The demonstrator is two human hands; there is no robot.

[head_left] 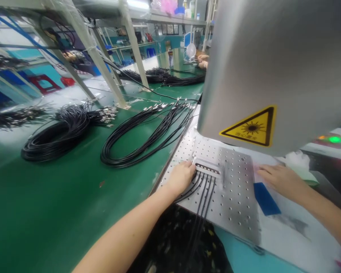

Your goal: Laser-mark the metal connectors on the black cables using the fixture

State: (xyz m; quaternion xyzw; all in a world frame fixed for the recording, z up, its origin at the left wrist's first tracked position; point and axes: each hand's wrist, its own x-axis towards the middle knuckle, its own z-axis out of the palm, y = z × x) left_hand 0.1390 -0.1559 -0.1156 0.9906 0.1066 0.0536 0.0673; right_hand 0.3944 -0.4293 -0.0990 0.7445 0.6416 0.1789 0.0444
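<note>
My left hand (184,175) is closed at the left end of a slotted metal fixture (204,162), its fingertips beside a small silver piece. What it grips is partly hidden. Several black cables (207,189) run from the fixture toward me, their metal ends lined up in the slot; some curve under my left hand. The fixture sits on a perforated metal plate (235,204). Off to the right, my right hand (277,178) rests low over the white surface, fingers stretched out, holding nothing visible. A blue flat piece (266,199) lies just below it.
A large grey machine housing (261,68) with a yellow laser warning label overhangs the plate. Coiled black cables (110,151) and another bundle (57,136) lie on the green table (74,204). Rack posts (133,49) stand behind. Another person's hands (203,60) show farther back.
</note>
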